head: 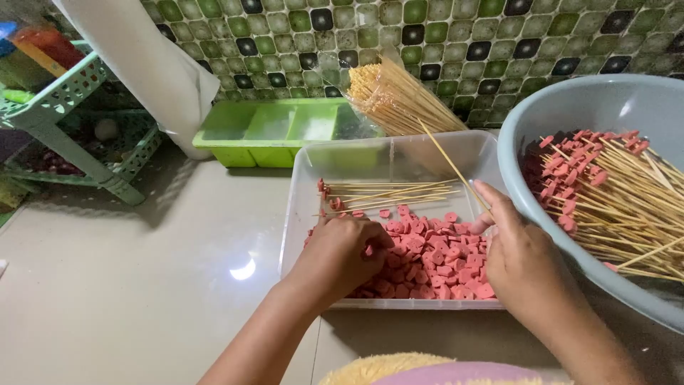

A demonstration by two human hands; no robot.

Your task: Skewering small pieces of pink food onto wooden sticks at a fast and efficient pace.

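A clear plastic tray (299, 185) lies on the floor and holds many pink sausage slices (434, 260) and a few loaded skewers (385, 196). My left hand (342, 253) rests on the slices at the tray's left side, fingers curled down among them. My right hand (520, 260) is at the tray's right edge, pinching a bare bamboo skewer (452, 165) that slants up and away to the left. Whether my left hand has a slice between its fingers is hidden.
A grey-blue basin (570, 107) on the right holds several finished skewers (620, 192). A bag of bare bamboo sticks (395, 96) leans on the tiled wall. A green divided tray (274, 128) sits behind, a green plastic rack (64, 107) at the left.
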